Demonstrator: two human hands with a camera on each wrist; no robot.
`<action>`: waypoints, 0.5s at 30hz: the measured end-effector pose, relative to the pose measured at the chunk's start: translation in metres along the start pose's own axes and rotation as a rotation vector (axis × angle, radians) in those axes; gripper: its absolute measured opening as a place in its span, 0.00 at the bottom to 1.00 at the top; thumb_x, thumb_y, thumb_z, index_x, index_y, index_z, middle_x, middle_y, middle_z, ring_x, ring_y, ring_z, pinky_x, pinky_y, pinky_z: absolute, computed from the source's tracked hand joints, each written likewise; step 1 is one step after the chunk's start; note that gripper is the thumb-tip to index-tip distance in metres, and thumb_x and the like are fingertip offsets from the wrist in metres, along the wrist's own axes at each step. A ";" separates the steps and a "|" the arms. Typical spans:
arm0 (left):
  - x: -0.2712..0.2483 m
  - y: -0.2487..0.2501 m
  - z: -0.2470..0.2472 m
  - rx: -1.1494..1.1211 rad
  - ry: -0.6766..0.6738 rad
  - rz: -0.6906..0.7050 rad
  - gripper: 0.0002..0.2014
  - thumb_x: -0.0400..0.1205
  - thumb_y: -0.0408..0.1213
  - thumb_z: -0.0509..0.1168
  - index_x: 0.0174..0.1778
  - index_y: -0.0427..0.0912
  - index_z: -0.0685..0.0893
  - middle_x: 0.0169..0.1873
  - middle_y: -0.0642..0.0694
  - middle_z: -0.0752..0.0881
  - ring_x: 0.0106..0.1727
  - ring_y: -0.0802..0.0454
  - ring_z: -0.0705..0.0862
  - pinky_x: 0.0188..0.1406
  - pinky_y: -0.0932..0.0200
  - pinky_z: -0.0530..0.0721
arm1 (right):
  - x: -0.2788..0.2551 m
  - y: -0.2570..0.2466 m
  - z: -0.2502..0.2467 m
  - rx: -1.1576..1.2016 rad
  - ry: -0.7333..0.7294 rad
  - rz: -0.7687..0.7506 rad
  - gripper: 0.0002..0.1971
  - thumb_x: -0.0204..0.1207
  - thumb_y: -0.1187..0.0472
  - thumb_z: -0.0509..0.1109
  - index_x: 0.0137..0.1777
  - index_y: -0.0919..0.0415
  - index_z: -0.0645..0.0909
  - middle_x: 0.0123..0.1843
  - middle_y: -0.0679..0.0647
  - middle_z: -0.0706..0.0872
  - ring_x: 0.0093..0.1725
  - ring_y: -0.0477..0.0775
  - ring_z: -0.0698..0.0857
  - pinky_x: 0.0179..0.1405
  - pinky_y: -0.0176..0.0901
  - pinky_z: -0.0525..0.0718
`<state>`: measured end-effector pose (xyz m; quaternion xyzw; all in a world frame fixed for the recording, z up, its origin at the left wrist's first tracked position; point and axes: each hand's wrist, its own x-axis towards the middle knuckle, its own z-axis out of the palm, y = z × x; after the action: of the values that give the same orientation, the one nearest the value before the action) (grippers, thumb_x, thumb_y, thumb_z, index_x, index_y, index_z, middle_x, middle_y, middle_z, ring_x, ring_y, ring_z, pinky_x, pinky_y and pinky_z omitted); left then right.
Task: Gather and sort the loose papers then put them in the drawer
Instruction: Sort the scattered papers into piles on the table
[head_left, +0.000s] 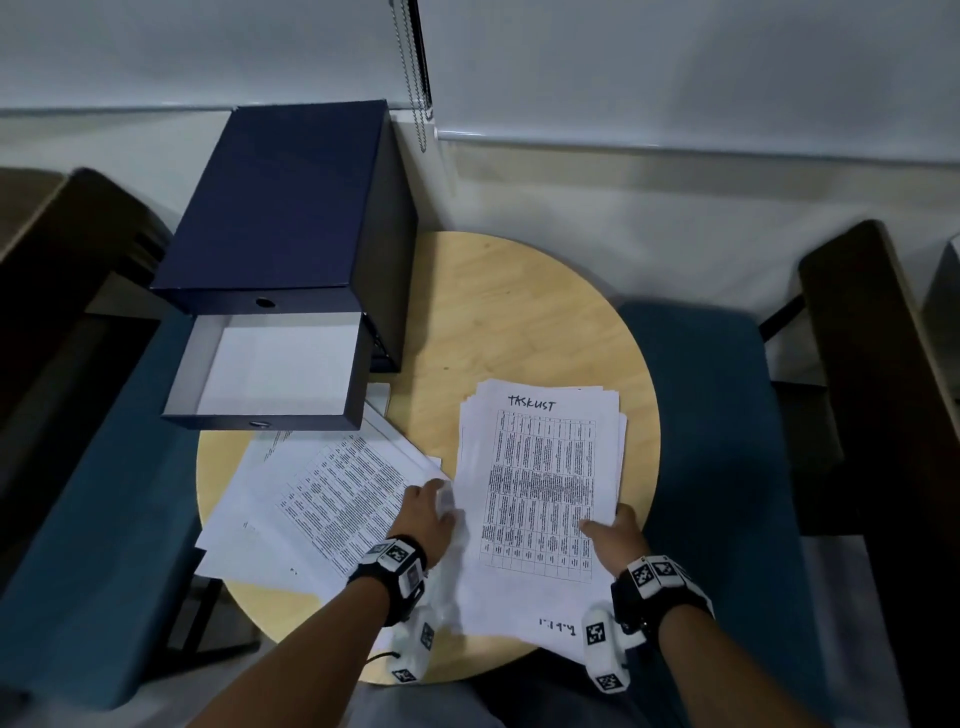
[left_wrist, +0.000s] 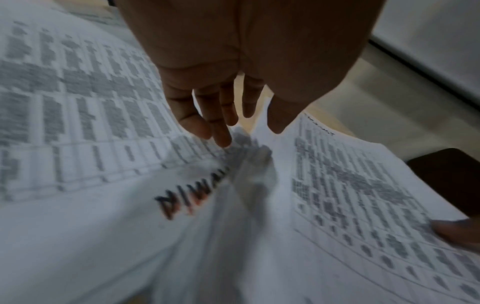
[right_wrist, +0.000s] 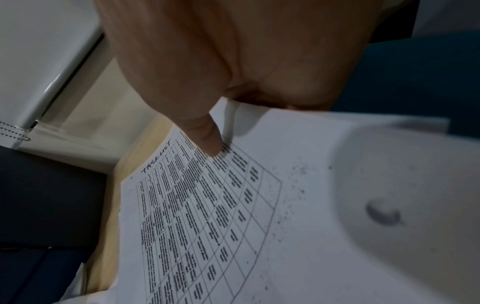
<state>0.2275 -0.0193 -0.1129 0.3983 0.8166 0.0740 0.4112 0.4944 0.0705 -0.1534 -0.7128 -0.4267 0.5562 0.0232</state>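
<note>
At table (head_left: 524, 312) front edge, R hand (head_left: 621, 535) grips paper stack (head_left: 540, 467), L hand (head_left: 428, 512) fingers straight on loose sheets (head_left: 311, 499).

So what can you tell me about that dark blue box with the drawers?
The dark blue drawer box looks like stiff card and stands at the back left of the round wooden table, overhanging its edge. Its top drawer is closed, with a small round finger hole in front. The lower drawer is pulled out, pale inside and empty. Some loose papers lie partly under its front. Neither hand touches it.
</note>
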 end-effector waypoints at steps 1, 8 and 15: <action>0.000 -0.010 -0.004 -0.006 0.021 -0.019 0.25 0.86 0.40 0.62 0.81 0.45 0.69 0.74 0.38 0.71 0.66 0.40 0.82 0.66 0.48 0.83 | 0.002 0.001 0.000 0.001 0.008 -0.003 0.28 0.76 0.56 0.72 0.73 0.62 0.66 0.64 0.59 0.82 0.54 0.60 0.81 0.56 0.48 0.79; -0.013 -0.100 -0.038 -0.028 0.207 -0.323 0.17 0.85 0.35 0.61 0.71 0.42 0.79 0.69 0.33 0.75 0.61 0.31 0.84 0.63 0.43 0.84 | 0.008 0.006 0.006 -0.040 0.025 0.001 0.24 0.74 0.59 0.72 0.69 0.60 0.74 0.61 0.59 0.85 0.56 0.61 0.84 0.63 0.54 0.81; -0.021 -0.156 -0.059 -0.360 0.307 -0.753 0.26 0.82 0.42 0.69 0.74 0.35 0.75 0.70 0.28 0.78 0.67 0.29 0.81 0.66 0.42 0.83 | 0.010 0.002 0.008 -0.062 0.068 0.029 0.25 0.74 0.59 0.73 0.70 0.63 0.74 0.63 0.61 0.84 0.58 0.65 0.85 0.64 0.56 0.82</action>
<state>0.0996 -0.1271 -0.1319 -0.0204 0.9304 0.1186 0.3463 0.4890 0.0721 -0.1655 -0.7378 -0.4322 0.5185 0.0074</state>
